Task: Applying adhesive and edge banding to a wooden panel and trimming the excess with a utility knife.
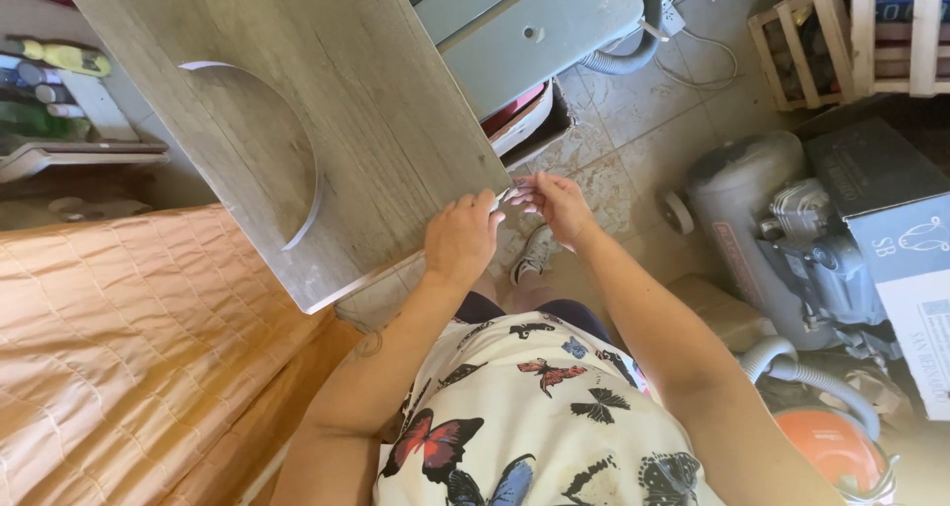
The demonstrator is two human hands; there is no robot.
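Fingers (503, 201) of the left hand (463, 239) are curled closed and pinch a thin strip of pale edge banding (506, 193) right at the near right corner of a grey wood-grain board (327, 100). The right hand (560, 207) meets it from the other side, its fingertips also pinched shut on the same strip, so the two hands are almost touching at that corner. The strip shows only as a short light sliver between the two sets of fingertips; how far it runs along the board's right edge cannot be told.

Nearest the camera is a white top printed with butterflies (539, 422), and both forearms reach out from it toward the board. To the left, under the board's near edge, lies an orange quilted cover (129, 348) that the board rests partly over. A curved cut line, with a pale sliver lifting from it (302, 204), arcs across the board's left half.

Below the hands a shoe (534, 254) stands on the tiled floor (633, 140). To the right sit a grey compressor (772, 219), a corrugated hose (811, 377) and an orange round machine (831, 447). Farther off, past the board's far edge, are a grey cabinet (539, 41) and a wooden crate (811, 41) at the upper right.
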